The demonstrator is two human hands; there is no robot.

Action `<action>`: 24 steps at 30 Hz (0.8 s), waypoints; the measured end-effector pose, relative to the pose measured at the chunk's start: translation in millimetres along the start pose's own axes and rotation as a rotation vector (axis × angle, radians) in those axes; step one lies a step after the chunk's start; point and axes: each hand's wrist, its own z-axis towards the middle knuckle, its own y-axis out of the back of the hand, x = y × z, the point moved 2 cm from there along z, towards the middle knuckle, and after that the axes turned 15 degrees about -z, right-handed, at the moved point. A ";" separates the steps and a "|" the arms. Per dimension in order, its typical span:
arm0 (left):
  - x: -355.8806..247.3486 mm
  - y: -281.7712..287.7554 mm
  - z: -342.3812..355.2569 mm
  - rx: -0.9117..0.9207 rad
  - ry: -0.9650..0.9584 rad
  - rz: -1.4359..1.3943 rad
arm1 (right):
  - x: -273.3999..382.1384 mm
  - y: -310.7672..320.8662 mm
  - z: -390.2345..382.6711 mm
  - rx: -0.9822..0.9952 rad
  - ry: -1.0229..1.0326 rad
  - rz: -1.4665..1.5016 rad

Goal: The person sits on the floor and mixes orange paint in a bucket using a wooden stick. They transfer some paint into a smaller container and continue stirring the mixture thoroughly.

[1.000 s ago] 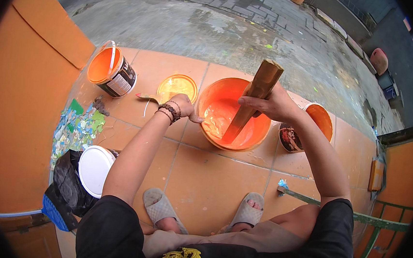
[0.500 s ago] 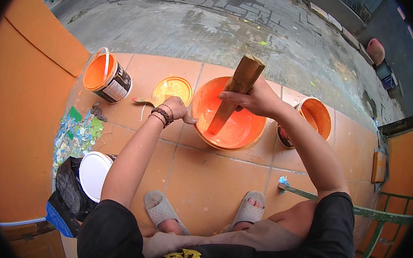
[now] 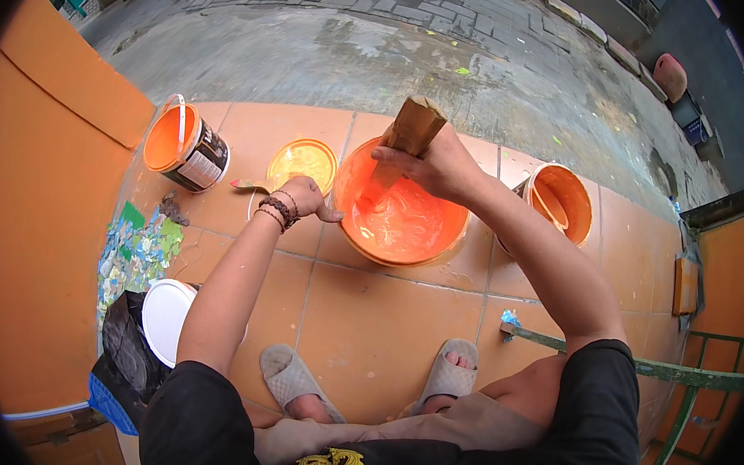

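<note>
A wide bucket (image 3: 396,259) of orange paint stands on the tiles in front of me. My right hand (image 3: 426,160) is closed round the upper part of a wooden stick (image 3: 419,123), whose lower end dips, blurred, into the paint at the bucket's left side. My left hand (image 3: 309,200) sits at the bucket's left rim, with its thumb laid against the rim and its fingers curled; they seem to hold the edge. Just beyond that hand lies a round yellow-orange lid (image 3: 304,162). Beside the lid is a small red-tipped piece (image 3: 249,186), partly hidden.
An orange-stained pail (image 3: 205,167) stands at far left, another paint pail (image 3: 571,204) right of the bucket. Paint flakes (image 3: 139,249), a black plastic bag (image 3: 128,336) and a white-lidded tub (image 3: 166,319) lie left. A green metal frame (image 3: 684,375) juts in from the right.
My right hand has swung the stick to the left through the paint, and the stick stands lower. My left hand stays at the bucket's rim. The whole view has shifted slightly.
</note>
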 end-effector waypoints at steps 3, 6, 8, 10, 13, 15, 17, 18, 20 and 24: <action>-8.6 -3.4 -4.1 0.001 0.004 0.019 | 2.2 11.0 -13.4 0.189 -0.152 0.067; -10.4 -3.4 -7.9 -0.037 -0.008 0.028 | -15.3 35.7 -17.2 0.190 -0.348 0.100; -11.0 -5.4 -5.1 -0.051 -0.020 0.034 | -29.0 48.5 -15.5 0.088 -0.389 0.083; -12.5 -5.9 -3.4 -0.056 -0.030 0.050 | -40.2 44.6 -13.8 -0.015 -0.371 0.125; -8.5 -3.3 -1.6 -0.036 -0.004 0.064 | -39.0 27.3 -9.7 -0.056 -0.338 0.194; -1.5 -0.7 -3.3 -0.038 -0.005 0.028 | -28.2 17.2 -11.5 -0.013 -0.311 0.255; -3.3 -4.2 -4.7 -0.049 -0.006 0.011 | -39.1 28.4 -17.1 0.037 -0.377 0.246; -3.5 -4.3 -6.8 -0.049 0.003 0.015 | -45.6 36.3 -19.7 0.052 -0.433 0.231; -8.8 -7.0 -8.5 -0.043 0.011 0.019 | -58.0 53.4 -24.9 -0.003 -0.509 0.198; -5.8 -6.4 -4.3 -0.047 -0.025 0.015 | -59.9 49.1 -17.8 -0.147 -0.465 0.192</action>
